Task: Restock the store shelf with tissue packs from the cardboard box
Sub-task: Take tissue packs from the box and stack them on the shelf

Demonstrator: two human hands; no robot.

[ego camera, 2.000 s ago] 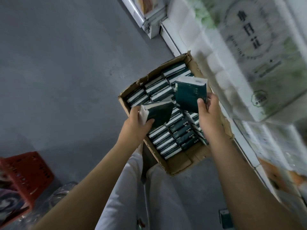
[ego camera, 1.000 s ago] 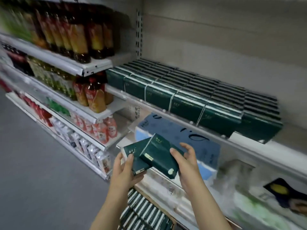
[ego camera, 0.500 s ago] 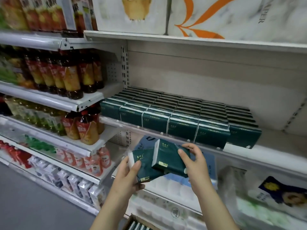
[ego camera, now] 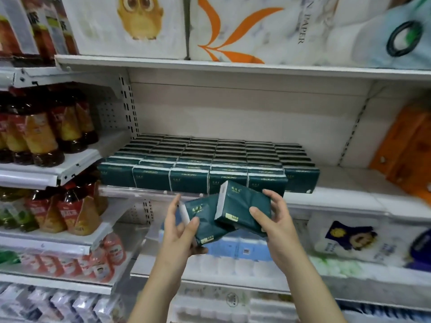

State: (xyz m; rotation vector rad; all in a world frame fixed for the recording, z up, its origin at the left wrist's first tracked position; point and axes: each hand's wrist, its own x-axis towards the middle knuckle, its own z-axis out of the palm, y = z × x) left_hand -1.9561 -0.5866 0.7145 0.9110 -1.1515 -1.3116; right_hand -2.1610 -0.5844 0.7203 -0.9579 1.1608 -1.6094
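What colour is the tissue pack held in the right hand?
The tissue pack is dark green with a white end; the head view shows it best.

On my feed: tissue packs (ego camera: 242, 207) in glossy, crinkled plastic wrap; the shelf (ego camera: 349, 194) is smooth painted metal (slightly shiny).

On my feed: 2 hands, 2 forearms, that's all of the person I get. Left hand (ego camera: 179, 231) & right hand (ego camera: 277, 222) are bare, w/ slim fingers; thumb nails look short. Left forearm (ego camera: 151, 290) & right forearm (ego camera: 310, 287) are bare too, uncovered right down to the bottom edge of my view. Wrists narrow, arms smooth. Finer detail is too soft to call from here.
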